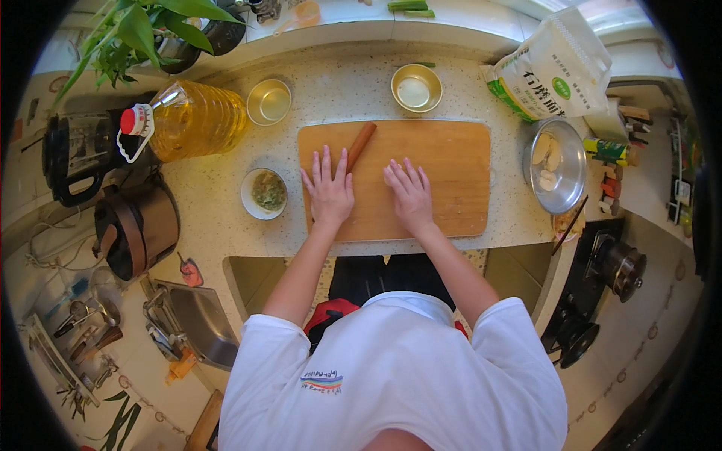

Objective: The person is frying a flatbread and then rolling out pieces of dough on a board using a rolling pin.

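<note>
My left hand (330,194) rests palm down on the left part of a wooden cutting board (451,180), fingers spread. Just beyond its index finger lies a slim wooden rolling pin (361,144), slanting up to the right; its near end is partly hidden by the hand. Nearer the board's middle is my right hand (410,194), also palm down, fingers slightly apart. Whatever may be beneath its palm cannot be seen. A small white bowl (264,193) with a greenish chopped mixture stands left of the board. On the right, a steel bowl (555,166) holds several pale dough-like pieces.
Behind the board stand two gold-coloured metal bowls (269,102) (416,88). A large oil bottle (197,121) and a lidded cooker (138,228) are left; a flour bag (550,70) with writing is right. A sink (203,321) lies left, a stove (584,276) right.
</note>
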Available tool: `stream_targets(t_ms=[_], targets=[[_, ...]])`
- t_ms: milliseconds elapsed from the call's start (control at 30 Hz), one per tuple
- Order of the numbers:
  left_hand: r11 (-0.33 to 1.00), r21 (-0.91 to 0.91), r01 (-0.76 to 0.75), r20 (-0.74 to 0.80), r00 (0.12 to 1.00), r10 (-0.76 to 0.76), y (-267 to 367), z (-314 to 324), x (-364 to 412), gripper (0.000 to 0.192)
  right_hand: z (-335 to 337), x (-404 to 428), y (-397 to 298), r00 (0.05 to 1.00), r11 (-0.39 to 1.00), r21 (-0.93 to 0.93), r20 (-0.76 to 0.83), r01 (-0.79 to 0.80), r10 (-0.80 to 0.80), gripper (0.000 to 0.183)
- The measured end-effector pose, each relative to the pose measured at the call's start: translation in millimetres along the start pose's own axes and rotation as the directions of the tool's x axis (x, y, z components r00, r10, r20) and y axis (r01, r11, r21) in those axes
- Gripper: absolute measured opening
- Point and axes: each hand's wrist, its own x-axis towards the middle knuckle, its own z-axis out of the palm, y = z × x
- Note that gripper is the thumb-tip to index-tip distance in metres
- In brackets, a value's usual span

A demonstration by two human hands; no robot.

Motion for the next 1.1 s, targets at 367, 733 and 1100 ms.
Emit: stream_targets(t_ms=[367, 733, 1100], targets=[[1.000, -0.016, 0.006, 0.011, 1.000, -0.006, 1, 0, -1, 0.059, -8, -6, -21, 0.982, 0.982, -0.123, 0.106, -0.142, 0.156, 0.063], [1.000, -0.004, -0.011, -0.009, 1.000, 0.011, -2, -2, 1, 0.059, -4, 29, 30, 0.951, 0.898, -0.393, 0.147, -0.197, 0.273, 0.076], [1.000, -0.009, -0.008, 0.007, 1.000, 0.008, -4, 0, 1, 0.058, 15, 14, -20, 0.915, 0.984, -0.171, 0.402, 0.043, 0.030, 0.074]])
